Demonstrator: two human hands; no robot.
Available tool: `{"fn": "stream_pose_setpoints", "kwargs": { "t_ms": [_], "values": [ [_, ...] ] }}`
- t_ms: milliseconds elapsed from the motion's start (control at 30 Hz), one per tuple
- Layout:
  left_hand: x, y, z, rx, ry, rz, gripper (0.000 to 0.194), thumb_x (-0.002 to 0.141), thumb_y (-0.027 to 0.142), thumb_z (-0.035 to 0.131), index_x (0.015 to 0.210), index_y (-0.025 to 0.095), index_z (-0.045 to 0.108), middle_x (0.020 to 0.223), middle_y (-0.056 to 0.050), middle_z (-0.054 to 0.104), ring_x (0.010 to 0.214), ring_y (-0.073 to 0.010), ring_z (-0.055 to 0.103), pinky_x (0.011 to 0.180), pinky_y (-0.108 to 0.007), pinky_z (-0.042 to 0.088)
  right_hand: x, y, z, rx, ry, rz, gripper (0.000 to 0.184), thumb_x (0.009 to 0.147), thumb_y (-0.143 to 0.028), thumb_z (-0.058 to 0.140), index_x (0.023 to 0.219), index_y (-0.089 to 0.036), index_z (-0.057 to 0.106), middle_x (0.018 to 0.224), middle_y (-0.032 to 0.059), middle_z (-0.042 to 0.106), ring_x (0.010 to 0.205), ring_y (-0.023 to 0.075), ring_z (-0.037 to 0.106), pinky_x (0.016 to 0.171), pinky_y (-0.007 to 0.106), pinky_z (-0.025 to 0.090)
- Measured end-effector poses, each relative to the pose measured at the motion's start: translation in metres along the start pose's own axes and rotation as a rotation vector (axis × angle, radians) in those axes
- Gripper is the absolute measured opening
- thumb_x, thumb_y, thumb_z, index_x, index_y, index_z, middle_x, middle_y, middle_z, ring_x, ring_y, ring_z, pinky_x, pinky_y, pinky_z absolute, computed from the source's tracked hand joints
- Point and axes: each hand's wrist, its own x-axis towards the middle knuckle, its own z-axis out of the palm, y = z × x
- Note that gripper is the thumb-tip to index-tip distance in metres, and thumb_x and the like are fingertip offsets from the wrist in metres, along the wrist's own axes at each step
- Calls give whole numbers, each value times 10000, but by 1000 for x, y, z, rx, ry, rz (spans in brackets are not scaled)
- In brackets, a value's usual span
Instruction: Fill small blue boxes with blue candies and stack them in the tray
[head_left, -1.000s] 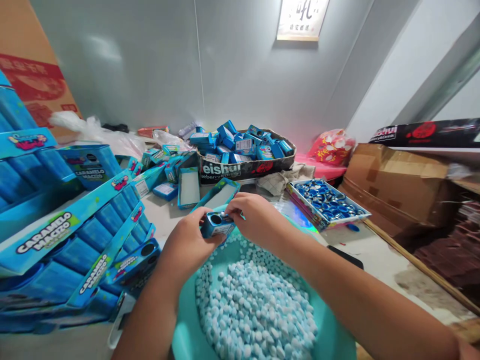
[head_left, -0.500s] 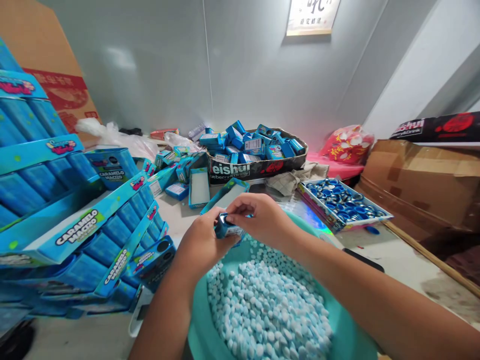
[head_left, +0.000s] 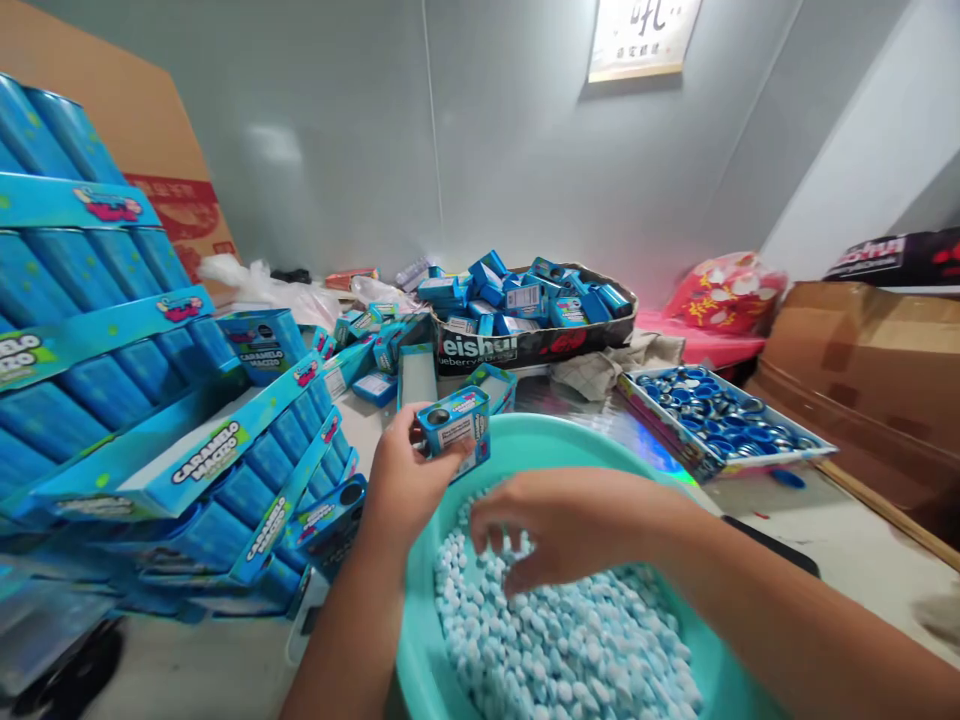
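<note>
My left hand (head_left: pixel 405 485) grips a small blue tin (head_left: pixel 459 425) with printed label text and a round dark spot on its upper face. The tin is held at the far left rim of a turquoise basin (head_left: pixel 544 435). White and pale blue candies (head_left: pixel 577 640) lie loose in that basin. Just above them hovers my right hand (head_left: pixel 559 520), palm down, its fingers bent and apart with nothing seen between them. Whether its fingertips touch the candies I cannot tell.
Stacked display cartons of blue packs (head_left: pixel 150 390) rise at the left. A black cardboard tray (head_left: pixel 536 345) full of blue tins stands at the back. On the right are a tray of blue lids (head_left: pixel 712 415), a dark phone-like slab (head_left: pixel 772 545) and a brown carton (head_left: pixel 862 350).
My right hand has left the tin and moved down over the candies, its fingers parting. My left hand still holds the tin, now turned with its printed side showing. The view has shifted slightly.
</note>
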Motion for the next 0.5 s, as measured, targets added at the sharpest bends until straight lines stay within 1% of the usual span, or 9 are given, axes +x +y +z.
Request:
{"fn": "stream_pose_setpoints", "kwargs": {
  "t_ms": [33, 67, 133, 233, 267, 333, 367, 433, 500],
  "values": [
    [1, -1, 0, 6, 2, -10, 547, 674, 345, 847, 1130, 174, 599, 1000, -57, 725, 917, -232, 718, 783, -309, 597, -1, 2, 5, -108, -77, 92, 405, 673, -203, 948, 1028, -256, 759, 828, -4, 697, 634, 173, 605, 483, 270, 311],
    [1, -1, 1, 16, -2, -15, 534, 675, 348, 847, 1117, 173, 603, 996, -59, 725, 917, -234, 718, 783, -314, 600, 0, 4, 12, -200, -112, 154, 513, 606, -261, 990, 1070, -270, 769, 835, 11, 700, 618, 191, 602, 456, 280, 259],
    [2, -2, 1, 37, -14, -15, 518, 670, 332, 847, 1104, 175, 612, 993, -60, 727, 922, -238, 718, 783, -321, 603, 5, 5, 27, -328, -180, 162, 627, 545, -336, 1009, 1125, -284, 774, 894, 39, 703, 612, 215, 605, 430, 287, 212],
    [2, -3, 2, 73, -17, -9, 504, 671, 312, 844, 1103, 183, 620, 993, -55, 729, 921, -239, 717, 775, -320, 602, 17, 0, 49, -417, -396, 34, 728, 495, -330, 1011, 1174, -250, 762, 940, 63, 697, 603, 217, 595, 412, 280, 262],
    [1, -2, 2, 77, -20, -6, 498, 672, 309, 842, 1100, 184, 622, 991, -53, 730, 919, -239, 718, 766, -316, 602, 20, -3, 55, -421, -457, 22, 799, 452, -311, 1018, 1200, -226, 749, 884, 56, 688, 569, 210, 570, 411, 279, 286],
    [1, -1, 2, 62, -25, 3, 481, 678, 306, 841, 1089, 182, 622, 979, -49, 730, 915, -236, 718, 757, -307, 601, 23, -7, 64, -344, -516, 66, 922, 326, -234, 1023, 1201, -206, 733, 679, -22, 602, 463, 180, 479, 406, 278, 325],
    [0, -1, 2, 51, -33, 8, 471, 683, 305, 839, 1082, 181, 623, 975, -48, 730, 914, -234, 718, 755, -303, 601, 24, -8, 67, -271, -516, 99, 921, 254, -163, 1008, 1134, -224, 745, 588, -78, 514, 416, 160, 426, 400, 275, 337],
    [-1, 1, 2, 52, -55, 20, 458, 691, 299, 834, 1080, 182, 625, 979, -47, 732, 918, -232, 718, 759, -300, 599, 25, -7, 72, -100, -510, 128, 777, 151, -29, 938, 861, -268, 734, 496, -145, 359, 358, 126, 363, 389, 257, 353],
    [-2, 3, 3, 77, -80, 38, 454, 695, 287, 829, 1088, 181, 627, 990, -50, 732, 926, -230, 716, 773, -300, 593, 26, -3, 78, -38, -390, 115, 650, 76, 31, 864, 593, -263, 601, 448, -160, 323, 337, 110, 364, 383, 244, 361]
  ]
}}
